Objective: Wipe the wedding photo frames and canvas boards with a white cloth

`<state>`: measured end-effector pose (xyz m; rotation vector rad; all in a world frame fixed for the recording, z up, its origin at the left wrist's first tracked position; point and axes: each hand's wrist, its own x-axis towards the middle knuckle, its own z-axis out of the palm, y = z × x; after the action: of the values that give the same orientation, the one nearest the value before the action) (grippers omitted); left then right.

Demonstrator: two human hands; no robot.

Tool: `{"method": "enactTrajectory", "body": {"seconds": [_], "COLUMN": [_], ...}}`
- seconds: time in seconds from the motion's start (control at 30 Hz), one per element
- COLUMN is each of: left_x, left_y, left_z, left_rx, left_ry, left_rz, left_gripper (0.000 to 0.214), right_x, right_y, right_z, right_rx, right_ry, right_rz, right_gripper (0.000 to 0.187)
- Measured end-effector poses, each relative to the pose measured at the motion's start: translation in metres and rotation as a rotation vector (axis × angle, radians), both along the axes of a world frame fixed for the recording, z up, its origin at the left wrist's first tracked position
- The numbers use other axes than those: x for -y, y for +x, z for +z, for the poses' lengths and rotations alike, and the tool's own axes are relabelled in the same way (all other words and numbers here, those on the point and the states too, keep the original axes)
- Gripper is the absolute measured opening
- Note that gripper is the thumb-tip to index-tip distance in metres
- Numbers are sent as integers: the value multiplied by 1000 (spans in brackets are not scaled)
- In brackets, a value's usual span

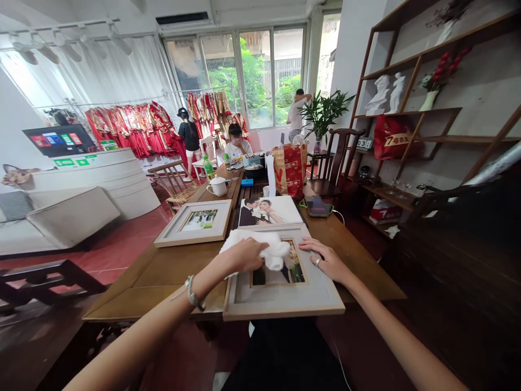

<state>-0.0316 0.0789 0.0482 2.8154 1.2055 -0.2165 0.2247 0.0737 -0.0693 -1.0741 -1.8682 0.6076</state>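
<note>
The picture frame [280, 296], pale-wooded and grey-matted, lies at six o'clock on the brown table [163, 271]; our left hand [249, 254] grips a white cloth [277, 251] over its photo [295, 267], our right hand [326, 262] rests spread on it. At ten o'clock we see red garments [130, 127] hanging.

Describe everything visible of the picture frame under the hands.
The picture frame is rectangular, with a pale wood-look rim and a wide, light greyish inner panel around a small, thin-bordered photo. It lies face up on the brown table, its near side at the table's edge. The left hand holds a bunched white cloth over it, partly hiding the photo; the right hand rests on its right side. Whether glass covers it, I can't tell.
</note>
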Motion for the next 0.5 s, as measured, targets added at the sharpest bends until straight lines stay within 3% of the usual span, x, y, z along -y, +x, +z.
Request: {"method": "enactTrajectory", "body": {"seconds": [0.17,0.23,0.33,0.5], "left_x": [57,66,61,22], "left_y": [20,33,44,48], "left_z": [-5,-10,-13,-15], "left_rx": [199,206,127,78], "left_ry": [-210,-179,-77,16], "left_rz": [-260,-247,-134,51], "left_gripper": [53,55,51,42], "right_x": [0,-1,-3,-2], "right_y": [-1,0,3,3], "right_z": [2,1,-1,-2], "right_rx": [-42,-70,-89,-39], "right_ry": [-19,-27,-15,40], "right_rz": [-16,-21,1,-58], "right_gripper": [31,31,32,33]}}
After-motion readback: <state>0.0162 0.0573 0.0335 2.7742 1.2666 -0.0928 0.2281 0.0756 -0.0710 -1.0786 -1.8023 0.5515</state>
